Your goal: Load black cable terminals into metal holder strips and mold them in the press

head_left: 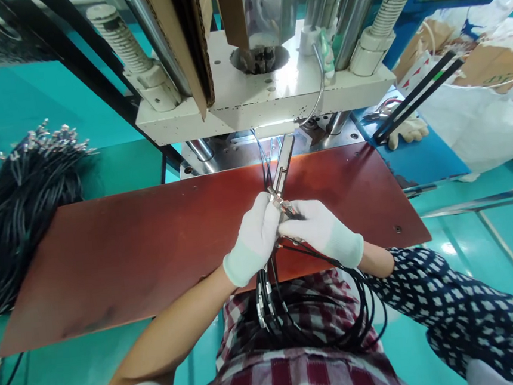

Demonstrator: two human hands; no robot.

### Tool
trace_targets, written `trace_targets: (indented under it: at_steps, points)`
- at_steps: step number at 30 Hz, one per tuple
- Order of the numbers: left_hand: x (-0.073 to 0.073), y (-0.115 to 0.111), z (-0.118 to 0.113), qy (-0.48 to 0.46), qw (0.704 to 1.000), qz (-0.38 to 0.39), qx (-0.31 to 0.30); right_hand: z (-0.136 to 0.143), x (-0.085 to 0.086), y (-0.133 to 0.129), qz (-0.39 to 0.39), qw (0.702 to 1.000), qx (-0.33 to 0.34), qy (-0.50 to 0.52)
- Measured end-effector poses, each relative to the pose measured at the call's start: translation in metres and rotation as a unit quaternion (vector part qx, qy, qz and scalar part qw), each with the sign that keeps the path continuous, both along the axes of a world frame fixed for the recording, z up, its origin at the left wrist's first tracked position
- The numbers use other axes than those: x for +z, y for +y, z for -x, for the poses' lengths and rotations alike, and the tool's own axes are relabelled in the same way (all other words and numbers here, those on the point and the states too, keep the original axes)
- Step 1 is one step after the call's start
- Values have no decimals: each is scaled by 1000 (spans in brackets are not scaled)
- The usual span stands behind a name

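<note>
Both hands wear white gloves and meet over the red-brown board (153, 243). My left hand (257, 231) has its fingers closed on a small metal connector (277, 199). Touching it from the right, my right hand (320, 229) pinches the dark cable end (293, 213) behind the metal parts. A narrow metal bar (284, 163) runs from the machine down to the fingertips, with thin cables beside it. More black cables (365, 309) with metal ends hang below the hands and loop over the checkered cloth on the lap. The fingertips partly hide the small parts.
A press with a white plate (231, 114) and metal columns stands ahead. A heap of black cables (27, 194) lies at the left. On the right are a blue surface (437, 153) with a glove (408, 130), black bars (419, 97) and a white bag (492, 118).
</note>
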State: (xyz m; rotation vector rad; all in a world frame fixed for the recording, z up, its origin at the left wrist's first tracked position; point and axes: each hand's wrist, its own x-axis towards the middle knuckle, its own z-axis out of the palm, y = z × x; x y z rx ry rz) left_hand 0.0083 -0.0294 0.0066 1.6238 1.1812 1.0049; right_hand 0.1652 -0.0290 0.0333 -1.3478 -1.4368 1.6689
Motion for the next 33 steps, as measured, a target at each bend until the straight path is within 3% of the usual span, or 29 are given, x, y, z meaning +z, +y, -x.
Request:
trace_targets:
  at_steps: [3, 9, 17, 24, 29, 33]
  points:
    - [-1, -1, 1, 45, 999, -19, 4, 0, -7, -3, -30, 999, 7, -21]
    - [5, 2, 0, -85, 994, 71, -23, -7, -2, -4, -111, 992, -46, -45]
    - [11, 4, 2, -190, 969, 152, -38, -24, 10, 4, -64, 996, -18, -61]
    - [3, 6, 5, -187, 967, 157, -78, -18, 14, 9, -7, 999, -1, -40]
    - [5, 5, 4, -197, 960, 178, -84, -12, 12, 8, -56, 998, -13, -18]
    - [5, 3, 3, -111, 987, 104, -56, -7, 6, 5, -82, 994, -40, -54]
